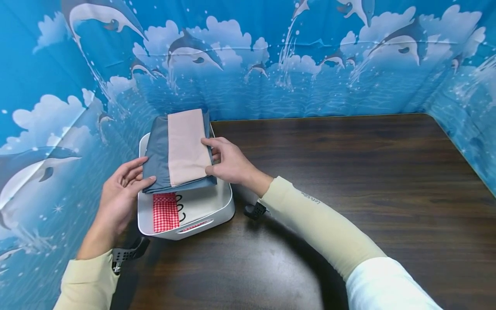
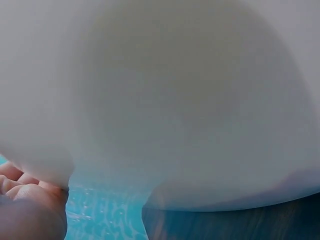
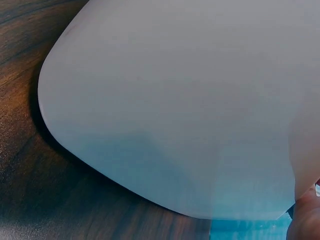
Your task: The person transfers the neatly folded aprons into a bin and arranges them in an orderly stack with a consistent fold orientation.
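A folded blue-grey cloth [image 1: 156, 148] with a folded pale pink cloth [image 1: 187, 146] on top lies over the back part of a white plastic basket [image 1: 224, 213]. With thumb and fingers, my left hand [image 1: 120, 193] grips the left edge of the blue-grey cloth near its front corner. My right hand [image 1: 232, 162] holds the right side of the stack, thumb and index finger on the pink cloth's edge. Both wrist views are mostly filled by the basket's wall [image 2: 175, 100], with only a bit of each hand at the border.
Inside the basket's front part lie a red-and-white checked cloth [image 1: 165, 213] and a cream surface with black curved marks [image 1: 197, 204]. The basket stands at the left of a dark wooden table [image 1: 348, 172]. A blue dolphin-print curtain [image 1: 240, 86] hangs behind and at the sides.
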`<state>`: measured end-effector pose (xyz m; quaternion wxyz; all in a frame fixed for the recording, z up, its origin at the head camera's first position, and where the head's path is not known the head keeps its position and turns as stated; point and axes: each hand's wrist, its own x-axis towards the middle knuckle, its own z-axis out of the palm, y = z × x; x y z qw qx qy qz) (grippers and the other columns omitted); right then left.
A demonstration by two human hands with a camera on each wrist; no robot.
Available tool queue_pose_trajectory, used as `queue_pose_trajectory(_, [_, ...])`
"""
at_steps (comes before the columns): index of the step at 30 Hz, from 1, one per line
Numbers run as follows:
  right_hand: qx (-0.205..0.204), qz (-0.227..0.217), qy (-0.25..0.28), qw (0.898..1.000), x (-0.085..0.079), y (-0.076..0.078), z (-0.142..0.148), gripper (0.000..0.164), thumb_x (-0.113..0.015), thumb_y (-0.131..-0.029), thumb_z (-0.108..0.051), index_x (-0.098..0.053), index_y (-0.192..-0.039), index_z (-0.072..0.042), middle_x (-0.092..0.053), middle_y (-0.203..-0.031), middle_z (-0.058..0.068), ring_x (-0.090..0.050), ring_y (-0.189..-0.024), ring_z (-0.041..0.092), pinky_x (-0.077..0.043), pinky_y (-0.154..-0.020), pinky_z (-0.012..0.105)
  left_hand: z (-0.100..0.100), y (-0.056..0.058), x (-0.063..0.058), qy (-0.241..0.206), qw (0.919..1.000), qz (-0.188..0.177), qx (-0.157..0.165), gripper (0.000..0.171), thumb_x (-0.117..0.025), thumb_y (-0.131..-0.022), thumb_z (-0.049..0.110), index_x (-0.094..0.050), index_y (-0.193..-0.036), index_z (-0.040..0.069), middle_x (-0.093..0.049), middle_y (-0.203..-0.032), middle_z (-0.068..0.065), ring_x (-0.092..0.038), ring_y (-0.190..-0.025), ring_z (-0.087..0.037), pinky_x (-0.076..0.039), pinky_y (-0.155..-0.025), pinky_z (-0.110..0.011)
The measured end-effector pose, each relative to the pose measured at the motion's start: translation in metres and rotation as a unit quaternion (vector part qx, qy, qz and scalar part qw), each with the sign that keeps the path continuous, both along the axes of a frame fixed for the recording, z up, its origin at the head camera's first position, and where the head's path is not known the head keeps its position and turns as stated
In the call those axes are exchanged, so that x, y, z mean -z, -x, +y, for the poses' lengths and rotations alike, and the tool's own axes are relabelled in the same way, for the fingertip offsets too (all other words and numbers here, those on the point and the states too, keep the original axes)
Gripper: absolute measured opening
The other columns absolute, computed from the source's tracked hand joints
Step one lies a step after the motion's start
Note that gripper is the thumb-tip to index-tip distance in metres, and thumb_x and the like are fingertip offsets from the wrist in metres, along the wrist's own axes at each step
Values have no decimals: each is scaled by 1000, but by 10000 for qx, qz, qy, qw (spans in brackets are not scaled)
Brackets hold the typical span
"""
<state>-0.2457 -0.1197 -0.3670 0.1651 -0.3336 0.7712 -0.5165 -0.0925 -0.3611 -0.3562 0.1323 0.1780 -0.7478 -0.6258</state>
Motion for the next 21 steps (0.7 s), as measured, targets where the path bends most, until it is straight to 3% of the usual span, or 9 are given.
queue_pose_trajectory(21, [1,-91,-38,10000,-2,-1,2,76,-73,-91,-3,-48,-163,-12,-52,-155,9,-59,-122,23,-55,-104,35,2,0,1,568,9984,-60,-48,60,-76,-101,12,-56,-157,17,-56,-126,13,-50,-110,-8,-47,-84,-10])
